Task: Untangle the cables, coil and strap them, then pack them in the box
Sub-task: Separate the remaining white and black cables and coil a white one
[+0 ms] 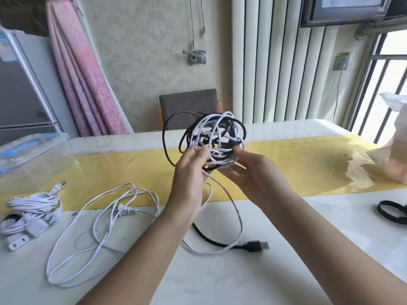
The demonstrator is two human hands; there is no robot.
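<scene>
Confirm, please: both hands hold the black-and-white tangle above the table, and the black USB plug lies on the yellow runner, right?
No: the head view shows the black USB plug on the white tabletop, not the yellow runner. The left hand and right hand hold the tangle.

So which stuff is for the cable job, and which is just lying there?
For the job: tangle, loose cable, coiled cable, box, strap.
Just lying about: bag, chair, fridge, curtain.
</scene>
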